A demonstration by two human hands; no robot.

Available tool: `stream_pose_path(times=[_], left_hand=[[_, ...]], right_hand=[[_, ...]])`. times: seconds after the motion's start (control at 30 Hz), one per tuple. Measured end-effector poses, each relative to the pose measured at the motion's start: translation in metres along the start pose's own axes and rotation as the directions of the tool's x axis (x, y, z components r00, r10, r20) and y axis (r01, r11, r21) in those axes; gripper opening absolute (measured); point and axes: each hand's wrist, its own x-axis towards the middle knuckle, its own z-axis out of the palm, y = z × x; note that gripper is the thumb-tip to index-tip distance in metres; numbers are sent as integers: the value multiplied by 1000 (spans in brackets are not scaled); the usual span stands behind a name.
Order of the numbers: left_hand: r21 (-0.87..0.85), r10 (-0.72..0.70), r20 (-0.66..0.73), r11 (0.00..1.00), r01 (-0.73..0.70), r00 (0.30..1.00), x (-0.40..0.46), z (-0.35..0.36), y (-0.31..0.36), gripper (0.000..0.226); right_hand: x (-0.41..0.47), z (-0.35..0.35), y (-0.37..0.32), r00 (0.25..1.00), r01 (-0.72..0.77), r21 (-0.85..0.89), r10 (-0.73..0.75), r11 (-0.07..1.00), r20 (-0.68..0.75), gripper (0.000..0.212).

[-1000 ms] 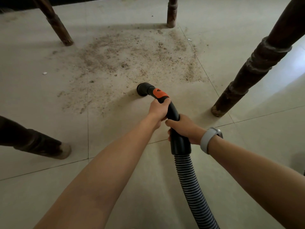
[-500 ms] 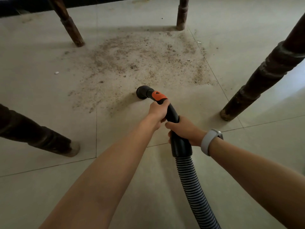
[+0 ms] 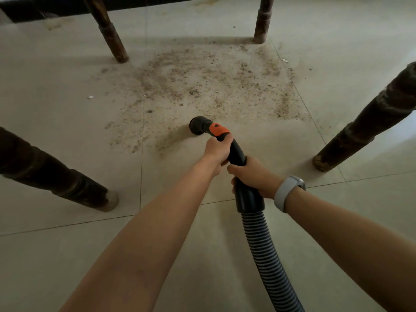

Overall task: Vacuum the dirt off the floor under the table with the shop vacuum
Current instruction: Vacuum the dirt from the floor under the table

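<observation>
A black vacuum nozzle (image 3: 198, 129) with an orange collar rests on the pale tiled floor at the near edge of a wide patch of brown dirt (image 3: 202, 86). My left hand (image 3: 217, 152) grips the curved black handle just behind the orange collar. My right hand (image 3: 252, 176), with a grey wristband, grips the same handle lower down, above the ribbed grey hose (image 3: 263, 248) that runs off the bottom edge. The vacuum itself is out of view.
Four dark wooden table legs ring the dirt: far left (image 3: 108, 34), far right (image 3: 262, 21), near left (image 3: 56, 179), near right (image 3: 360, 124). A small white scrap (image 3: 90, 97) lies left of the dirt. A dark wall base (image 3: 56, 7) runs along the top.
The view has shifted so the floor and legs sit lower and further right in frame. The nozzle stays at the dirt's near edge, and both hands keep their grip.
</observation>
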Motion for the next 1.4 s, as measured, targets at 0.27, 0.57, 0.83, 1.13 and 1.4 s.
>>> stream_pose_path(times=[0.27, 0.57, 0.83, 1.13, 1.4], left_hand=[[-68, 7, 13, 998, -6, 1000, -2, -6, -1, 38], [-65, -11, -33, 998, 9, 999, -9, -15, -9, 43], [-80, -88, -2, 993, 88, 996, -23, -9, -24, 44], [-155, -70, -52, 986, 61, 996, -14, -35, -2, 43], [-130, -95, 17, 987, 97, 995, -21, -36, -27, 41]], right_hand=[[-10, -13, -11, 999, 28, -140, -22, 990, 44, 14], [-14, -7, -15, 991, -20, -151, 39, 988, 125, 23], [-35, -18, -6, 974, -70, -173, 105, 982, 200, 24], [-11, 10, -31, 988, -22, -160, 45, 987, 145, 11], [-29, 1, -12, 968, -71, -143, 102, 987, 228, 21]])
